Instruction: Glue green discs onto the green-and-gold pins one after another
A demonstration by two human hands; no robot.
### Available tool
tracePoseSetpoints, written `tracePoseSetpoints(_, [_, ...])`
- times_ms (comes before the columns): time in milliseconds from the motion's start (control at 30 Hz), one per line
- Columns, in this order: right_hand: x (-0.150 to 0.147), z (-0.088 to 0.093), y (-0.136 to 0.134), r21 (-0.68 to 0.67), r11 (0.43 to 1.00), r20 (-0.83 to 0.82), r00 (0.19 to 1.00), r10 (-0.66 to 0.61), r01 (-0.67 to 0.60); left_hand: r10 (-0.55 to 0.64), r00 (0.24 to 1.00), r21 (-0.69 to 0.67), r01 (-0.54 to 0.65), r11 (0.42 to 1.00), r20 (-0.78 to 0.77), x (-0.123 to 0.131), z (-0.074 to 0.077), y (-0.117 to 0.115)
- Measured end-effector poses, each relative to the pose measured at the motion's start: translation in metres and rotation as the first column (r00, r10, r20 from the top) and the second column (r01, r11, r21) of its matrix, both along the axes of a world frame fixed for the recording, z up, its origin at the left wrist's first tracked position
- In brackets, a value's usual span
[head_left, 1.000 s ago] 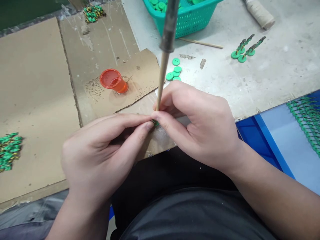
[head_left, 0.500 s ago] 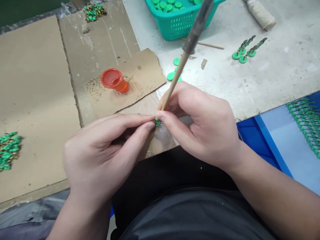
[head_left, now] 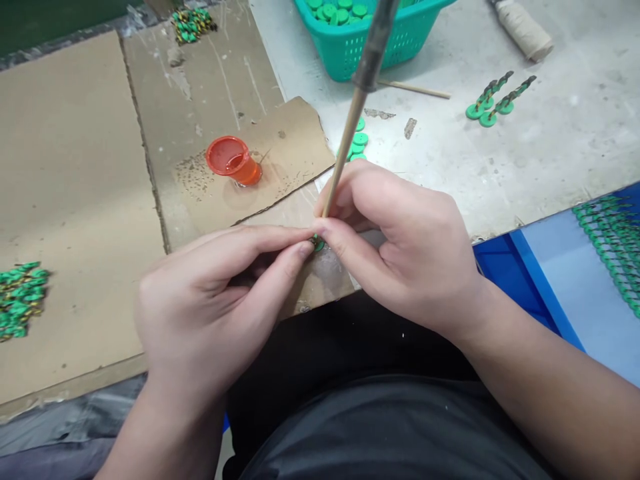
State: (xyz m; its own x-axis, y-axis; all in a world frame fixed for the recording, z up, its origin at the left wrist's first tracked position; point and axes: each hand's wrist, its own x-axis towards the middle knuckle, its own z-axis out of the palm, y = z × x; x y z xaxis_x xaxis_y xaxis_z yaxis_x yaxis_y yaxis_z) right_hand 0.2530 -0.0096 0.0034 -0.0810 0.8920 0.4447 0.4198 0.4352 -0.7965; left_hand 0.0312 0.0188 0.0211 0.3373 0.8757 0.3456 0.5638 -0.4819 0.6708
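**Left hand [head_left: 210, 300] and right hand [head_left: 405, 247] pinch a small green piece [head_left: 318, 245] right at the fingertips!**
The left fingertips [head_left: 300, 250] are curled shut on it, and the right thumb [head_left: 340, 247] presses in from the other side, just above a cardboard sheet [head_left: 295, 133]. A wooden stick [head_left: 345, 147] with a dark collar rises from the right fingers, its tip hidden behind them. Out beyond, a red cup [head_left: 233, 160] of liquid stands on the cardboard, and loose green discs [head_left: 358, 143] lie on the concrete bench [head_left: 565, 147]. Further up sits a teal basket [head_left: 350, 50] of discs, with two green twisted pieces [head_left: 493, 100] off to the right. Green strands [head_left: 615, 253] lie on a blue tray [head_left: 530, 267], and a green heap [head_left: 17, 300] sits far left.
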Motion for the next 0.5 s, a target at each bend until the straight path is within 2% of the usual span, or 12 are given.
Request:
tracePoseSetpoints(333, [-0.0037, 0.0081, 0.0044, 0.005, 1.000, 0.039, 0.999, 0.019, -0.019, -0.035, 0.999, 0.017, 0.035, 0.999, 0.007, 0.0029, -0.0015, 0.0033])
tracePoseSetpoints(500, [-0.0046, 0.0062, 0.0044, -0.011, 1.000, 0.046, 0.999, -0.018, 0.018, -0.032, 0.999, 0.009, 0.033, 0.999, -0.002, 0.0018, 0.0004, 0.0032])
